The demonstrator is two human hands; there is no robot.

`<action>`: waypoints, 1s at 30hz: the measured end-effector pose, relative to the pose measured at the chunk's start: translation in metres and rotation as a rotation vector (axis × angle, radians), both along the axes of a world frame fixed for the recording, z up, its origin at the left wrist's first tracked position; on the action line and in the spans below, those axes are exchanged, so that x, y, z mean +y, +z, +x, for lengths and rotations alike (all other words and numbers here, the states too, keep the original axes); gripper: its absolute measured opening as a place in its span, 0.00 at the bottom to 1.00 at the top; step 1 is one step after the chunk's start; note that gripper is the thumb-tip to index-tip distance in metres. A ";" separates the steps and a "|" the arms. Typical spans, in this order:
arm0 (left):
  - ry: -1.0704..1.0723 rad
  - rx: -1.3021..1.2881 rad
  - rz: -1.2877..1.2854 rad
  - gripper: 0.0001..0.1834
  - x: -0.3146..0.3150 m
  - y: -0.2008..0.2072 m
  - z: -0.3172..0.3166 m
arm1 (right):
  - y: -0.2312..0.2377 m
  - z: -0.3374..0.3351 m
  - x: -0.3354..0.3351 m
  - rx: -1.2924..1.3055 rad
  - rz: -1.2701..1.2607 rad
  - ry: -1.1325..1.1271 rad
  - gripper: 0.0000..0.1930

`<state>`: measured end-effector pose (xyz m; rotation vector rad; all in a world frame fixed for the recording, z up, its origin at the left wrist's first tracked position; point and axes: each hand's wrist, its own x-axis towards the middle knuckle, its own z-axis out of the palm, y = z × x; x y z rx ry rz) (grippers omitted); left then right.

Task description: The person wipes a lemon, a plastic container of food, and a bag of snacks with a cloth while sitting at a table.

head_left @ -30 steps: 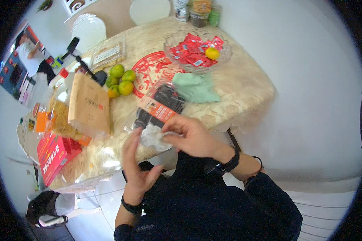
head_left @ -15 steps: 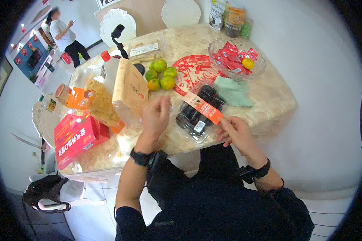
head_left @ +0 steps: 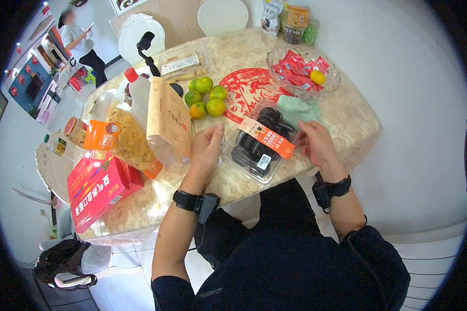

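Observation:
A clear plastic box (head_left: pixel 264 179) of dark round pieces lies near the table's front edge, an orange paper band (head_left: pixel 267 137) across its lid. At its right side, my right hand (head_left: pixel 319 145) is closed on the box's edge beside the band's end, thumb uppermost. My left hand (head_left: pixel 206 149) is just left of the box, its fingers curled and thumb raised; whatever they may grip is hidden. A pale green cloth (head_left: pixel 300 110) lies beyond the box. Close to my left hand stands a tan paper-fronted package (head_left: pixel 166 116).
Several green-orange citrus fruits (head_left: pixel 216 107) sit beyond my left hand. A glass bowl (head_left: pixel 329 85) holds red packets and a yellow fruit. Left are a bag of yellow snacks (head_left: pixel 129 132), a red carton (head_left: pixel 96 189) and a red-capped bottle (head_left: pixel 138 87). Another person (head_left: pixel 78 44) stands far left.
My right hand has moved away from me along the box's right side, from the band's lower end. My left hand has come slightly closer to the box. The view has shifted a little.

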<state>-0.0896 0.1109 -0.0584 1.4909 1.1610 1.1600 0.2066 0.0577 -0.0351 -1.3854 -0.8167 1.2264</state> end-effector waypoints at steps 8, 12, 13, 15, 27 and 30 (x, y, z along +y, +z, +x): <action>0.074 0.115 0.025 0.21 0.008 -0.007 0.002 | 0.044 0.012 -0.036 0.064 -0.072 0.190 0.17; 0.078 -0.038 -0.064 0.20 0.000 -0.006 0.001 | 0.048 0.014 -0.059 -0.007 -0.115 0.324 0.21; 0.070 -0.020 -0.061 0.20 0.002 -0.008 -0.003 | 0.050 0.012 -0.065 0.003 -0.110 0.304 0.21; 0.077 -0.033 -0.117 0.20 -0.001 -0.004 0.003 | 0.051 0.016 -0.075 0.030 -0.087 0.254 0.20; 0.065 -0.084 -0.213 0.21 -0.012 0.011 0.013 | 0.054 0.153 -0.126 0.152 0.256 -0.501 0.16; 0.072 -0.030 -0.114 0.21 -0.007 -0.003 0.009 | 0.051 0.176 -0.111 0.132 0.319 -0.624 0.16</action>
